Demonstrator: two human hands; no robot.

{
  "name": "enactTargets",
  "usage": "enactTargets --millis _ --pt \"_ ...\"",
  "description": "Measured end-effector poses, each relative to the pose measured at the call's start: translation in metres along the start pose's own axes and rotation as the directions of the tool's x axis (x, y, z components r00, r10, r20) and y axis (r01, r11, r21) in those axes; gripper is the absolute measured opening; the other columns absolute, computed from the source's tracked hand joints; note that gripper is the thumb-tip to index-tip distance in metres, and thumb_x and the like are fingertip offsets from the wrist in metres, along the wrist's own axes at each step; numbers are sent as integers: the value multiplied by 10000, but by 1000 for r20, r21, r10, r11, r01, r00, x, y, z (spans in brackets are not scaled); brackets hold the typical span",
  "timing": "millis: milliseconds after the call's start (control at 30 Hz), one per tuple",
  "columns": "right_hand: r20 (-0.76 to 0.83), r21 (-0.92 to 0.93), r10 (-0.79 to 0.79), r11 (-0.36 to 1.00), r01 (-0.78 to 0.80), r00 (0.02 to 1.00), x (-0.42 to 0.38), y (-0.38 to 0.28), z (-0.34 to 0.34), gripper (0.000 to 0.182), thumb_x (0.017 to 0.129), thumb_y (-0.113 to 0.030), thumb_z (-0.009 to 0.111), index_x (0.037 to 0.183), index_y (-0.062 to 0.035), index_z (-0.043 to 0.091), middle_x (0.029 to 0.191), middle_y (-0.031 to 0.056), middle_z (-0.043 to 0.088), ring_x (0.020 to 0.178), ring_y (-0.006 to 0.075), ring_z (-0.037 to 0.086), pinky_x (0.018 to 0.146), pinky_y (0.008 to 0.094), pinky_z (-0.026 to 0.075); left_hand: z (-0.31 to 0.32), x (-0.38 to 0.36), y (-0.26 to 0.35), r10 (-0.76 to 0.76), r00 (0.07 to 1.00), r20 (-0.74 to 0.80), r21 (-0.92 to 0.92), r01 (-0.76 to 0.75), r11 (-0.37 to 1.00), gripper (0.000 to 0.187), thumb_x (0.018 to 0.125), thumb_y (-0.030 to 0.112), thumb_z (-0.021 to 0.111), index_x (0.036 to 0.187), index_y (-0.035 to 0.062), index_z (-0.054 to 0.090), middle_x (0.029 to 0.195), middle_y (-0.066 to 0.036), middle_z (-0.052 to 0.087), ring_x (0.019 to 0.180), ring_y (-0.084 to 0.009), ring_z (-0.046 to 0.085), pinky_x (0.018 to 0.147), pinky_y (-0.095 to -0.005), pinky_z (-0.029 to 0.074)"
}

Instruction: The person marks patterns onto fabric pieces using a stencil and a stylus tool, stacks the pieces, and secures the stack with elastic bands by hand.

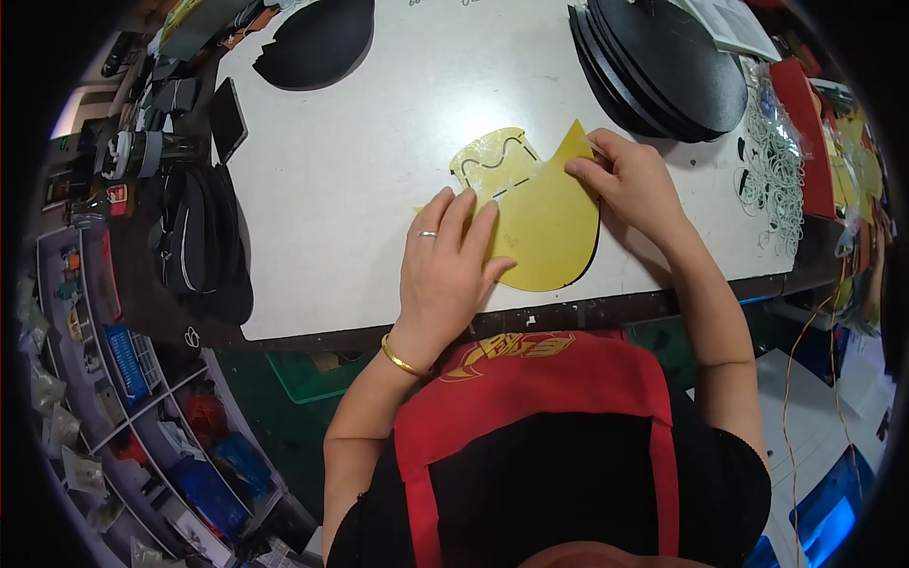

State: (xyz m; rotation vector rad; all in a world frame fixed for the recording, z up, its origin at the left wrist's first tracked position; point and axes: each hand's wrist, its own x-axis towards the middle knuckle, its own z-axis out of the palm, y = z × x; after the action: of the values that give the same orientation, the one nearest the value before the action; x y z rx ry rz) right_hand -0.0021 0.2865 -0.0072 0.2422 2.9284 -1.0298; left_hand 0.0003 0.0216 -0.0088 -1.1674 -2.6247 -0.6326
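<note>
A yellow template sheet (544, 222) with cut slots and dashed marks lies on a black piece whose edge shows beneath it, near the front of the white table (350, 161). My left hand (445, 270) presses flat on the template's left part, fingers spread; it wears a ring and a gold bangle. My right hand (630, 180) is at the template's upper right corner, fingers pinched on a thin pen-like tool (598, 149) against the sheet's edge.
A stack of black cut pieces (663, 66) stands at the back right, another black piece (312, 43) at the back left. White rings in clear bags (772, 161) lie at the right edge. Black bags (194, 237) and cluttered shelves sit left of the table.
</note>
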Motion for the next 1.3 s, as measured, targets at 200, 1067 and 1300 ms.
enactTargets --millis 200,1067,1300 --pt "-18 27 -40 999 41 999 0 4 -1 320 870 -345 734 1001 -54 728 768 156 714 703 334 708 651 387 543 9 0 -1 -35 998 43 -80 38 996 579 738 244 846 1230 16 644 1249 -143 628 1160 -337 575 976 -441 463" --pt "-328 -205 -450 892 402 831 10 -34 -27 249 979 -279 600 865 -91 716 775 92 689 738 301 680 633 390 513 11 2 19 -102 986 132 -49 110 993 562 788 192 805 1273 10 588 1337 -200 545 1187 -397 538 968 -469 480" --pt "146 75 -531 847 526 835 34 -59 20 287 1014 -353 554 997 -108 704 795 99 706 749 299 681 660 404 523 10 4 20 -114 982 150 -53 123 991 569 796 197 792 1304 45 585 1353 -196 526 1168 -376 544 938 -448 496"
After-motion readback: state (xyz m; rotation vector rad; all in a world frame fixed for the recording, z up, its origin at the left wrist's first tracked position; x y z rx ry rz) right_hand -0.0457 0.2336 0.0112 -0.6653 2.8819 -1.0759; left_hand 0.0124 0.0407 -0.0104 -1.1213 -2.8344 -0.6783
